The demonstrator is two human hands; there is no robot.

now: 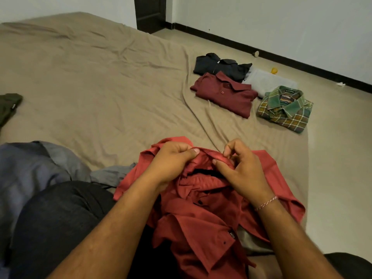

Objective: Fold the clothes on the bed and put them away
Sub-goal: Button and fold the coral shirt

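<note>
Close up, red shirt point(198, 214) lay crumpled on bed point(90, 87) at near edge, collar pointing away toward far side, long axis running toward camera, tail over lap. Left hand point(171, 164) pinched collar edge, thumb on top, fingers curled under. Right hand point(241, 168) gripped collar just beside, fingers bent, thread bracelet point(265, 203) on wrist. Grey garment point(30, 168) bunched at left, touching red shirt. Well apart, far right: folded maroon polo point(223, 95), dark shirt point(219, 66) behind it, plaid shirt point(285, 109) beside, pale grey folded piece point(265, 81) between. Dark green garment point(8, 107) at left edge.
</note>
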